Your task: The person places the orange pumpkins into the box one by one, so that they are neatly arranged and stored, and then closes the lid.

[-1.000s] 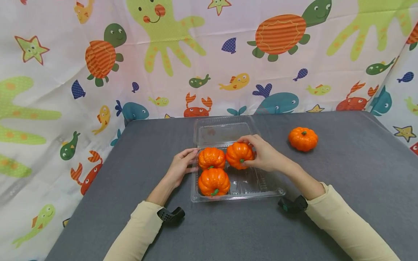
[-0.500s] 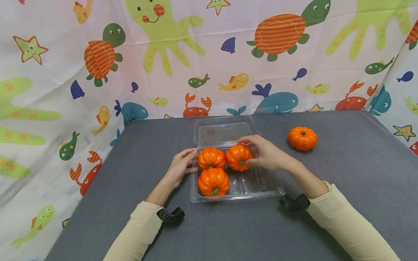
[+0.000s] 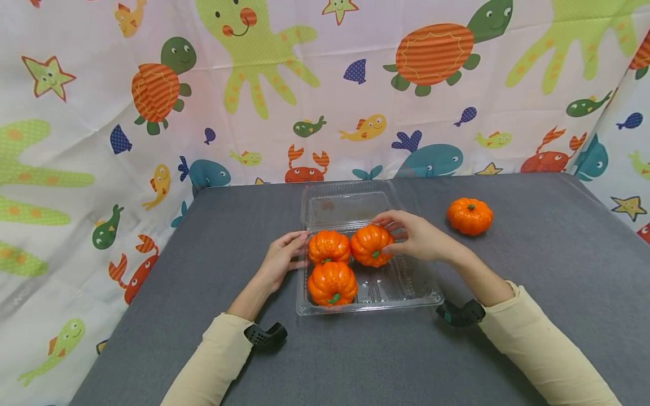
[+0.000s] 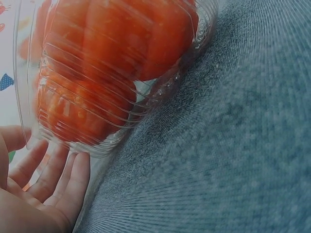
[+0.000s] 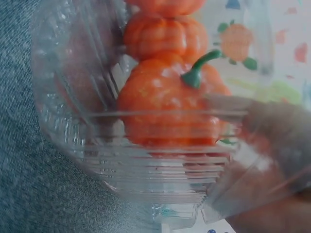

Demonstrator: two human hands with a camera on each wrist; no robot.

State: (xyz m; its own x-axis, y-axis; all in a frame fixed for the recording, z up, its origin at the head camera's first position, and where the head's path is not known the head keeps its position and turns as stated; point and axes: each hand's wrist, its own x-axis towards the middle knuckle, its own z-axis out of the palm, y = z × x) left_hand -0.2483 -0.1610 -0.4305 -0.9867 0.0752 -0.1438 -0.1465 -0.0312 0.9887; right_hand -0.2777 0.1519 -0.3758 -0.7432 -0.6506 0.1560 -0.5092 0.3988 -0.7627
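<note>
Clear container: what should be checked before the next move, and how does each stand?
1. Lid open: ok, laid back beyond the container.
2. Left hand at the container's left side: ok.
3. Pumpkin at the right hand inside the container: ok.
4. Right hand off that pumpkin: cannot tell; the hand curves around one side.
5. Near-right space free: ok.
6. Fourth pumpkin packed: not ok, on the table.

"Is your head camera sitting high?"

"Yes, it's looking forward and down from well back, taking in the whole clear container point(image 3: 378, 285)."

"And your wrist cameras?"

"Both are leaning sideways, close in: your left one is facing the container from its left, your right one is peering through the wall from its right. They're sharing the pumpkins point(image 3: 332, 282) and patterned curtain point(image 3: 335, 84) beyond."
</note>
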